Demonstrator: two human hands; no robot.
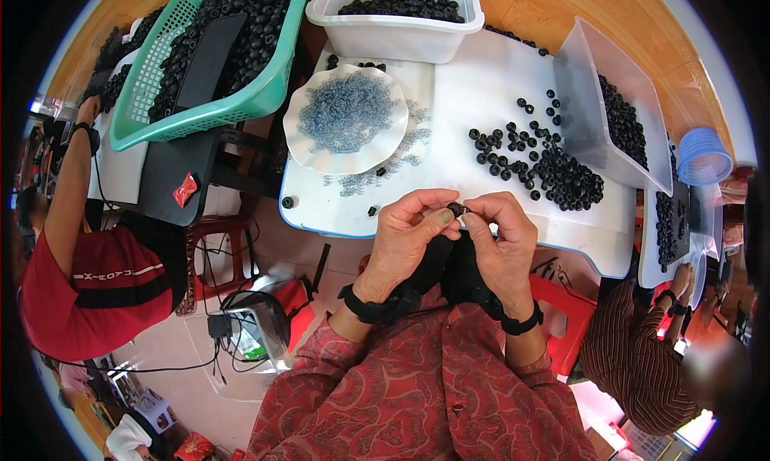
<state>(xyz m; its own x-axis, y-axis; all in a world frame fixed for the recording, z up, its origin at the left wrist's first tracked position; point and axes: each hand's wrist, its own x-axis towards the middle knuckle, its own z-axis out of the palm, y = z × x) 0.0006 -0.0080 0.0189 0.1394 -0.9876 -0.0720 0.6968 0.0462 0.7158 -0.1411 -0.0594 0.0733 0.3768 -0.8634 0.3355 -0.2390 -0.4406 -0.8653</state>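
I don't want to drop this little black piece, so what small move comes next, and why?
Perhaps pinch a little firmer with the left hand: it holds the small black piece between thumb and finger, with the right hand close against it.

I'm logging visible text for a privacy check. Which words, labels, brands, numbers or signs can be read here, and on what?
Neighbour's dark red shirt: white lettering, which I won't copy out.
Red packet on the black table: any print is too small to read.
Small black piece between the left hand and right hand: no marking discernible.
Elsewhere: nothing I can read.
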